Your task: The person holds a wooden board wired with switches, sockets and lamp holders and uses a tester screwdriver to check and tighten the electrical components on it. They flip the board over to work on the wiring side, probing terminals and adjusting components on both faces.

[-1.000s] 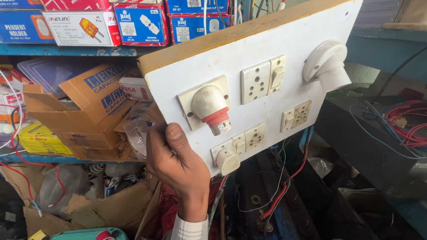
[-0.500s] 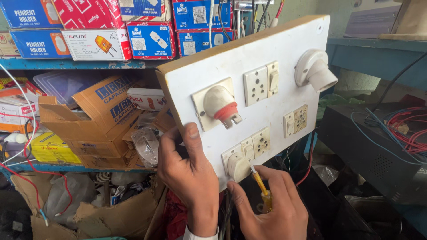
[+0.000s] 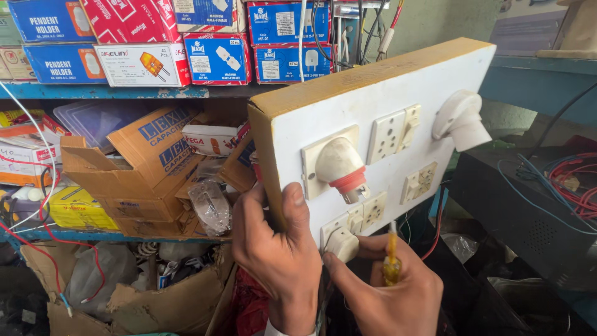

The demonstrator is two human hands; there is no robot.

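Now one white switchboard (image 3: 348, 115) fills the upper right of the frame, carrying three sockets and two lamp holders. My left hand (image 3: 280, 258) has its fingers curled tight around the board's lower left edge. My right hand (image 3: 392, 292), lower centre, pinches one yellow screwdriver (image 3: 392, 258), its tip now nearer the board's underside than half a second ago.

blue upper shelf (image 3: 124, 92): blue boxes (image 3: 273, 43), red box (image 3: 127, 18), white box (image 3: 142, 64) stacked in rows. lower shelf (image 3: 81, 235): open brown cardboard cartons (image 3: 146, 168), yellow box (image 3: 74, 208), clear plastic packet (image 3: 210, 205), red and white wires (image 3: 37, 186). floor below: torn cardboard (image 3: 174, 298), plastic bags (image 3: 93, 274).
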